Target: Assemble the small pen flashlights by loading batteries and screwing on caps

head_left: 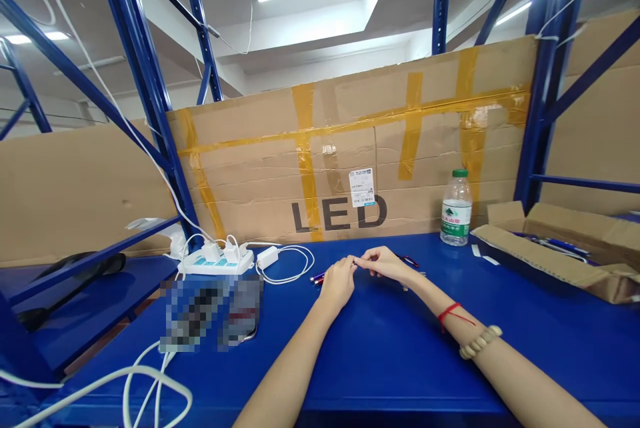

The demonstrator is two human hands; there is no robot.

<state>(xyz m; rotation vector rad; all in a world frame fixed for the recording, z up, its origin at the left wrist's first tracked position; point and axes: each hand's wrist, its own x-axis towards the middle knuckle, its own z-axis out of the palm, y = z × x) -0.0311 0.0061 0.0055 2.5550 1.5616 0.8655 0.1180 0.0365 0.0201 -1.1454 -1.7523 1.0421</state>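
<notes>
Over the middle of the blue tabletop (390, 348), my two hands meet at the fingertips. My left hand (339, 283) is closed, its fingers curled; what it holds, if anything, is hidden. With thumb and finger pinched together, my right hand (384, 263) touches the left fingertips; any small thing between them cannot be made out. Purple and red pen-like ends (317, 279) stick out just left of my left hand. Behind my right wrist lie some dark red, thin items (409, 260), partly covered by the hand.
A white power strip (215, 261) with plugs and cables stands back left, beside a white adapter (267, 257). Two blurred items, one a dark slab (243, 311), lie in front. At right are a water bottle (456, 211) and an open cardboard box (545, 261) of pens.
</notes>
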